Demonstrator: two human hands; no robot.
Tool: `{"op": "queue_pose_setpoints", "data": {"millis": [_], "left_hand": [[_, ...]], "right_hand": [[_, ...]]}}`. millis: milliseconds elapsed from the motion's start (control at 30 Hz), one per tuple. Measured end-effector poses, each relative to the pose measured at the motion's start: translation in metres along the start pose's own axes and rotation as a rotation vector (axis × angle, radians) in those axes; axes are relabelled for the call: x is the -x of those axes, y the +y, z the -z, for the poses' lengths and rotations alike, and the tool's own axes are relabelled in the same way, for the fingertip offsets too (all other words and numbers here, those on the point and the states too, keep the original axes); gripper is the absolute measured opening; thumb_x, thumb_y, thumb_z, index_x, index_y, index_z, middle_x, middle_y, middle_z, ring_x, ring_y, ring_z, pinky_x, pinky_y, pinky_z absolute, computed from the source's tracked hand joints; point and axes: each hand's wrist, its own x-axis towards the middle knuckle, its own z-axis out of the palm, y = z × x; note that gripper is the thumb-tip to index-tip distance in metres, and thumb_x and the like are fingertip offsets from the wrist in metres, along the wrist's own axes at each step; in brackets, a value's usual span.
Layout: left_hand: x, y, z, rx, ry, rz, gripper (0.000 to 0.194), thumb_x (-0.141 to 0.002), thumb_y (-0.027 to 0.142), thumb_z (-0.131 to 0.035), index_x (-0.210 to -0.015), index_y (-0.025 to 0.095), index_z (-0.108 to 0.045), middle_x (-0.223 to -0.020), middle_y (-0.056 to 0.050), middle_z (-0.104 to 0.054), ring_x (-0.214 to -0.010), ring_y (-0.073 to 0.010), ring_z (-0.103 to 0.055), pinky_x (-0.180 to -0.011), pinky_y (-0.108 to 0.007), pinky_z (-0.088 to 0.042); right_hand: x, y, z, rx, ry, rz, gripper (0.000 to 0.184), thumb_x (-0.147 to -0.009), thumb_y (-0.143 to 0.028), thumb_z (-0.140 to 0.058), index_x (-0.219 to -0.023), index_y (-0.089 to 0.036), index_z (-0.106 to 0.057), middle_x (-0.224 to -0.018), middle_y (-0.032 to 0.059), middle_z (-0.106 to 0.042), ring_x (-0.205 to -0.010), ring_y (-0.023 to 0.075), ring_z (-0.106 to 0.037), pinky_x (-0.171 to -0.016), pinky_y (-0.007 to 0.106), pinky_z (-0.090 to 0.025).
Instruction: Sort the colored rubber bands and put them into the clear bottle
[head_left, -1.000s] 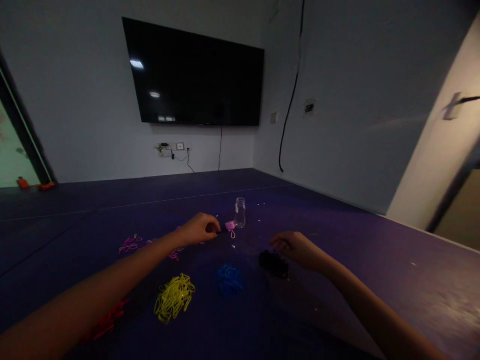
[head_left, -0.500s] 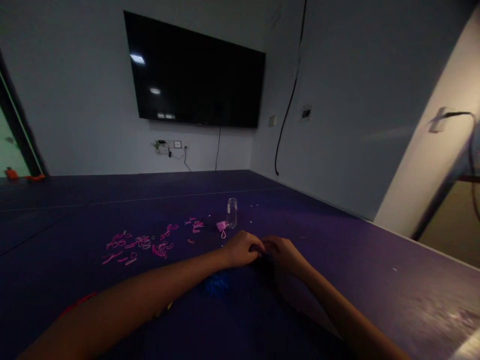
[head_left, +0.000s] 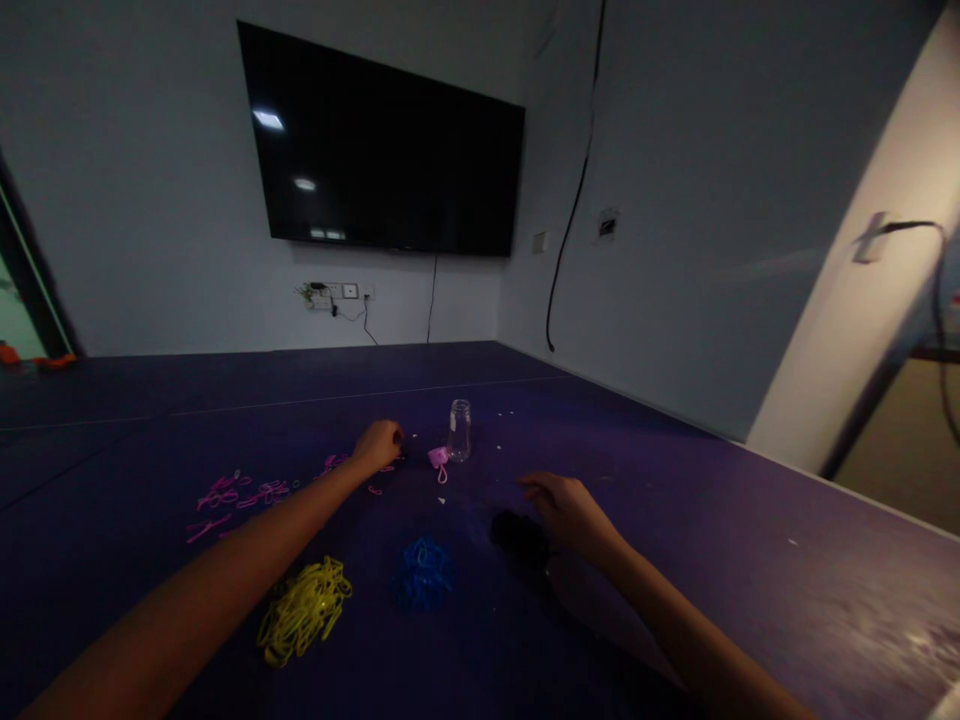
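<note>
I see the left hand [head_left: 380, 443] beside pink bands [head_left: 270, 492]; right hand [head_left: 562, 503] beside black pile [head_left: 517, 533], nearer the surface's [head_left: 675, 490] right edge. I can't tell either grip.

- The left hand [head_left: 380, 441], with curled fingers, is near scattered thin pink bands [head_left: 217, 495].
- The right hand [head_left: 570, 508] is just beside a black pile [head_left: 517, 535].
- One clear, narrow bottle [head_left: 460, 440] stands upright.
- A yellow band heap [head_left: 306, 608] and a blue band heap [head_left: 424, 572] lie on the dark purple table [head_left: 420, 660].

In dim light, a television [head_left: 382, 145] hangs on the far wall [head_left: 150, 200] above sockets [head_left: 349, 291], and a cable [head_left: 585, 163] trails down the right wall [head_left: 697, 250].
</note>
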Motion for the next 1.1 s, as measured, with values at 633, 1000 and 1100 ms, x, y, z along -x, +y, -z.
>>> {"op": "queue_pose_setpoints", "data": {"millis": [633,1000,1100], "left_hand": [[-0.007,-0.032,0.015,-0.194,-0.132,-0.015,0.016,-0.075,0.011,-0.057,-0.086,0.017,-0.067,-0.092,-0.005,-0.070,-0.090,-0.0150,-0.063,-0.076,-0.022,-0.044],[-0.014,-0.007,-0.020,-0.243,-0.150,-0.025,0.026,-0.085,0.030,-0.053,-0.106,0.016,-0.056,-0.110,-0.007,-0.057,-0.097,-0.0190,-0.057,-0.082,-0.039,-0.048],[-0.014,-0.008,-0.023,-0.233,-0.151,-0.025,0.027,-0.085,0.030,-0.053,-0.108,0.016,-0.055,-0.113,-0.008,-0.056,-0.100,-0.0200,-0.056,-0.084,-0.041,-0.047]], "right_hand": [[0.003,-0.010,0.000,0.136,-0.051,-0.024,0.038,-0.080,-0.017,-0.037,-0.105,-0.018,-0.064,-0.098,0.0066,-0.069,-0.085,0.0186,-0.064,-0.074,0.028,-0.045],[0.004,-0.005,-0.003,0.112,-0.060,-0.012,0.038,-0.079,-0.018,-0.038,-0.106,-0.020,-0.064,-0.095,0.0056,-0.069,-0.083,0.0171,-0.064,-0.072,0.026,-0.045],[0.004,-0.006,-0.002,0.111,-0.064,-0.010,0.037,-0.080,-0.019,-0.038,-0.106,-0.019,-0.064,-0.096,0.0062,-0.069,-0.086,0.0185,-0.064,-0.073,0.027,-0.045]]}}
